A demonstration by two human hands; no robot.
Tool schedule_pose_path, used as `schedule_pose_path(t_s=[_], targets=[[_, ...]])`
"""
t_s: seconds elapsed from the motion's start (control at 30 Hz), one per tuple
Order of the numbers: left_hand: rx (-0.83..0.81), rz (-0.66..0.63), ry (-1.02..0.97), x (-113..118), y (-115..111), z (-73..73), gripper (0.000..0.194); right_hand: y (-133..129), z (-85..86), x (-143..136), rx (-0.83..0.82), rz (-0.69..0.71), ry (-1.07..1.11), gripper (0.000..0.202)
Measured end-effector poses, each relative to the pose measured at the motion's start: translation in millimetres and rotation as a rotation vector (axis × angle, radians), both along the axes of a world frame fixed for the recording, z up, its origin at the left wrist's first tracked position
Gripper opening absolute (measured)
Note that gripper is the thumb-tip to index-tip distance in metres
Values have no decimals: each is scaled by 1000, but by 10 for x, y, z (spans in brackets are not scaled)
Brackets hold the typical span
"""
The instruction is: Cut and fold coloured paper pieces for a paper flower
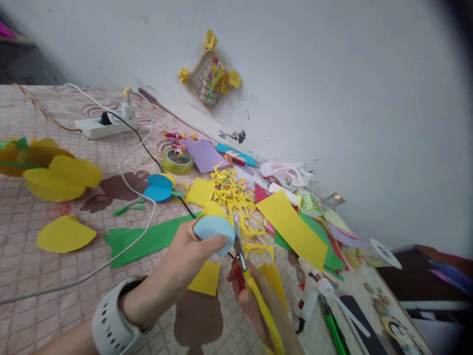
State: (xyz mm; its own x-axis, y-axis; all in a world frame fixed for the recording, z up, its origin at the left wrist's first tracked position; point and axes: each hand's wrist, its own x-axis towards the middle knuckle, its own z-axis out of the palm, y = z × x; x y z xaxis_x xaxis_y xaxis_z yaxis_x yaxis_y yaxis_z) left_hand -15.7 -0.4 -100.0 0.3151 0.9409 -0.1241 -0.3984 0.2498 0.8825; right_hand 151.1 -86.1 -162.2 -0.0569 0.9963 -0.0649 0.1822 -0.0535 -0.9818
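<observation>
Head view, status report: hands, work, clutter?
Left hand pinching rounded light-blue paper. Right hand gripping yellow-handled metal scissors alongside. Yellow paper scraps heaped just beyond.

A papercraft workspace: scissors (253, 287), paper scraps (231, 191), tape roll (178, 169) (flowers (210, 40) on the wall (332, 98)).

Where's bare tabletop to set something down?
Left: between the yellow petal and the white cable; also between that cable and the watch. Crowded: centre, under yellow scraps, and right, around the large yellow sheet and green-handled tool.

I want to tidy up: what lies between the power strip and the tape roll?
In the head view, a white cord and a black cord cross between power strip and tape roll.
</observation>
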Motion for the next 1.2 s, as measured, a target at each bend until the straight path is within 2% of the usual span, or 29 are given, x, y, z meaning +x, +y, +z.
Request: schedule_pose_path(t_s=[0.13, 0.3, 0.5, 0.67, 0.87, 1.03, 1.1, 1.2], targets=[[-7, 4, 8, 8, 1, 2, 11, 5, 70, -50, 12, -37, -5, 51], [-3, -2, 16, 12, -3, -6, 11, 43, 79, -68, 14, -73, -66, 56], [-19, 16, 4, 14, 7, -13, 10, 59, 177, 11, -10, 38, -113, 55], [-26, 11, -3, 16, 9, -10, 9, 77, 324, 13, -5, 33, -182, 58], [-4, 17, -11, 10, 5, -17, 8, 72, 287, 39, -59, 31, -94, 64], [14, 127, -73, -84, 112, 10, 8, 75, 390, 263, -176, 164, -95, 56], [26, 159, -79, -111, 156, 14, 9, 70, 451, 340, -135, 159, -95, 51], [62, 97, 28, -86, 141, 0, 9, 75, 470, 350, 74, -9, -35, 44]])
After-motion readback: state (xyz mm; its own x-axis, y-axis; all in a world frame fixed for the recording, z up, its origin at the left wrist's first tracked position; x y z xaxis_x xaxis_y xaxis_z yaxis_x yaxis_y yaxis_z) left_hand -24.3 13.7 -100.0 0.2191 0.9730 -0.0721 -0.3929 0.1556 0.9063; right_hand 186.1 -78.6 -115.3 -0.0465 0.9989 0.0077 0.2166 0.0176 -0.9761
